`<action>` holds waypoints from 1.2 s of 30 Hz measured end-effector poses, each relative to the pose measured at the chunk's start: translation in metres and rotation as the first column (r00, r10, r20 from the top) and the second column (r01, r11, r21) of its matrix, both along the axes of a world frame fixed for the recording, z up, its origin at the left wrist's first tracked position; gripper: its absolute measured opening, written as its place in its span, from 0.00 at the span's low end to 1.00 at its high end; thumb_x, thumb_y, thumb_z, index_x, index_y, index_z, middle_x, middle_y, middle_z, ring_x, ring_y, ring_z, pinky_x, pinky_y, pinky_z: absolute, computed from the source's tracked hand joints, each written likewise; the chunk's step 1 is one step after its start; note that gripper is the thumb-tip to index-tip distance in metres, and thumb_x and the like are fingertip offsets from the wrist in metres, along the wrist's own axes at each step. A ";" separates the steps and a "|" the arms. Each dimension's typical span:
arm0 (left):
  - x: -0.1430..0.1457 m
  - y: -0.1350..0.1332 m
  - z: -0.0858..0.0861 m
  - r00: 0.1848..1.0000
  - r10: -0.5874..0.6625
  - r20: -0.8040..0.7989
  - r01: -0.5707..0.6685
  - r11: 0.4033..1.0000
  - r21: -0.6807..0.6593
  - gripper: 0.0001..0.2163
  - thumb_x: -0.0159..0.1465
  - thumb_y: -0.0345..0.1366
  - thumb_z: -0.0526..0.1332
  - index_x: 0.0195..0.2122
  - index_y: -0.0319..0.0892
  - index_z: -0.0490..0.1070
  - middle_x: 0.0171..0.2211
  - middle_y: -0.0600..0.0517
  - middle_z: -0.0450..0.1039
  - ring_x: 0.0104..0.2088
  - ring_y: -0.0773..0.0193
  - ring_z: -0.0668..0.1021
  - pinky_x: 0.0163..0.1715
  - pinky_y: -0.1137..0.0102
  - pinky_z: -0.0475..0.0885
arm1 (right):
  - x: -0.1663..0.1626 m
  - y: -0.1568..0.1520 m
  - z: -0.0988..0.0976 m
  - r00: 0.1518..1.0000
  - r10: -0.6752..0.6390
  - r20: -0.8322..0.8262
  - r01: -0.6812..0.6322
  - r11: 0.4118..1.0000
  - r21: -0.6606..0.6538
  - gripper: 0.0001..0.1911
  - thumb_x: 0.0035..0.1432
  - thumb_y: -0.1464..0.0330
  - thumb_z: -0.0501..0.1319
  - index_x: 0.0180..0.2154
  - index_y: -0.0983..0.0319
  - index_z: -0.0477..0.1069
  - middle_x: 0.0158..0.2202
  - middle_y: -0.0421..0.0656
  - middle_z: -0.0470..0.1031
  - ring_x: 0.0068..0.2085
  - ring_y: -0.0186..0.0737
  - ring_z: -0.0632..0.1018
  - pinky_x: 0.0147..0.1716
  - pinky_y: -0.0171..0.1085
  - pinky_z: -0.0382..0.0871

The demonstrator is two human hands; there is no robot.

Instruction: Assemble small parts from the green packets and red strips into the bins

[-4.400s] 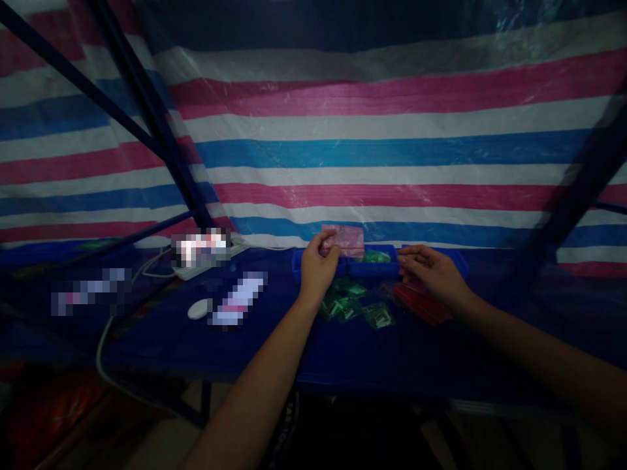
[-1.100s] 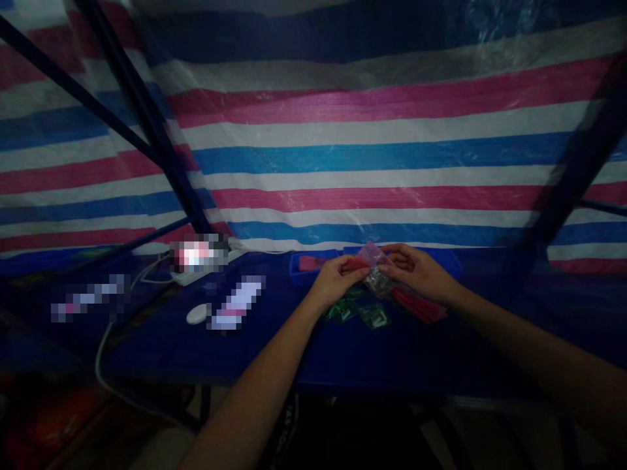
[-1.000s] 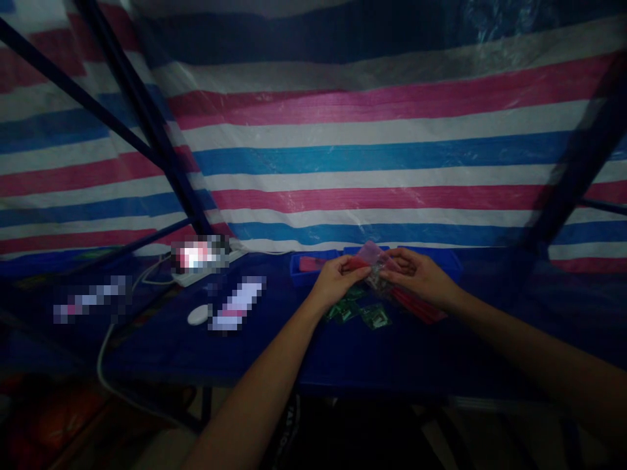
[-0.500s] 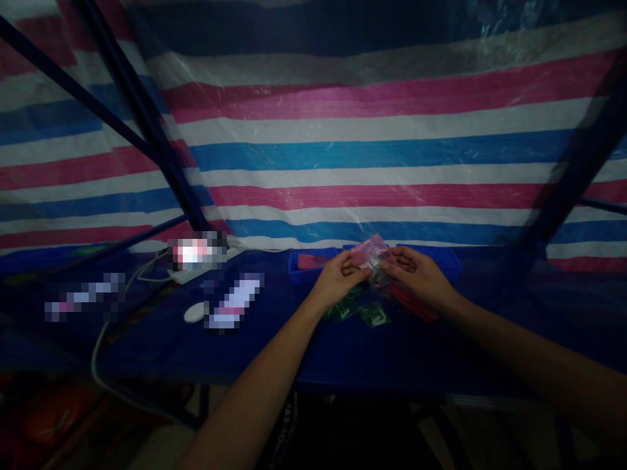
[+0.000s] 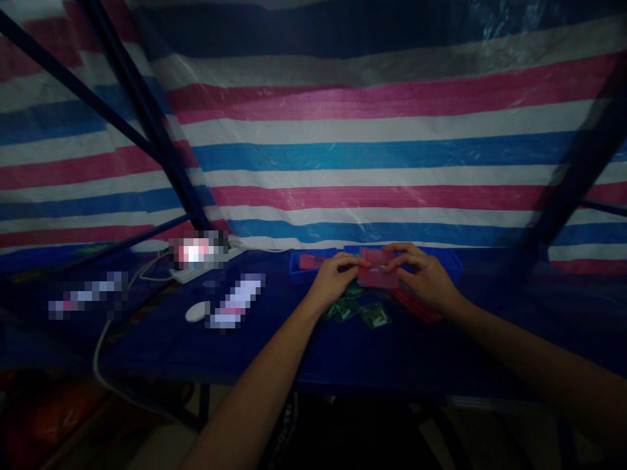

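- L hand [image 5: 337, 277]: fingers curled, thumb + forefinger pinched shut on the left edge of a small pink plastic bag [image 5: 378, 274].
- R hand [image 5: 425, 279]: same grip on the bag's right edge, thumb + forefinger closed at the top corner, other fingers bent behind.
- Pink plastic bag: held between both hands, face toward the camera, just above the blue counter [image 5: 294, 346]. Contents too dim to tell.
- Green packets [image 5: 362, 312]: loose cluster on the counter at 6 o'clock of the bag, just beside the L hand.
- Red stack [image 5: 418, 307]: flat on the counter at 5 o'clock of the bag, partly hidden under the R hand.
- Blue tray [image 5: 300, 269]: at 9 o'clock of the bag, by the L hand's knuckles, w/ a pink-red piece [image 5: 309, 262] lying in it.
- White round item [image 5: 196, 311]: well apart, further out at 9 o'clock. A white cable [image 5: 100, 346] runs off the counter edge near it.
- Striped tarp [image 5: 392, 156]: pink, white + blue bands, fills the back at 12 o'clock.
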State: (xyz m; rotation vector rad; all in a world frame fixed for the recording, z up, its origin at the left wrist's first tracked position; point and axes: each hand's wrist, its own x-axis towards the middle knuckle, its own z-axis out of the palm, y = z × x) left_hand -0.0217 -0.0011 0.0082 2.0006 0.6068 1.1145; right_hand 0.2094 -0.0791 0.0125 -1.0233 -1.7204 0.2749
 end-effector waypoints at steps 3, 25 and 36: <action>0.004 -0.002 -0.002 0.996 -0.052 0.071 0.067 0.970 -0.233 0.12 0.63 0.32 0.62 0.45 0.41 0.83 0.42 0.48 0.82 0.43 0.57 0.80 0.48 0.63 0.73 | -0.002 -0.003 0.002 0.995 -0.054 0.088 0.051 0.998 0.043 0.10 0.59 0.73 0.63 0.34 0.53 0.81 0.60 0.41 0.72 0.62 0.49 0.72 0.64 0.54 0.62; 0.001 -0.024 0.015 0.994 0.094 0.057 -0.091 0.995 -0.049 0.23 0.59 0.40 0.72 0.55 0.44 0.73 0.39 0.49 0.80 0.34 0.62 0.80 0.35 0.68 0.75 | -0.013 -0.008 0.002 0.999 -0.013 -0.031 0.012 0.999 -0.034 0.18 0.60 0.67 0.66 0.53 0.53 0.73 0.55 0.46 0.76 0.54 0.50 0.78 0.56 0.53 0.73; 0.007 -0.023 0.011 0.971 0.222 0.092 -0.227 0.973 0.051 0.24 0.58 0.47 0.73 0.52 0.43 0.74 0.49 0.43 0.77 0.44 0.57 0.78 0.41 0.64 0.74 | -0.013 -0.004 -0.005 0.970 -0.070 -0.233 0.011 0.969 -0.247 0.13 0.59 0.59 0.68 0.41 0.59 0.73 0.38 0.43 0.81 0.35 0.44 0.82 0.36 0.42 0.77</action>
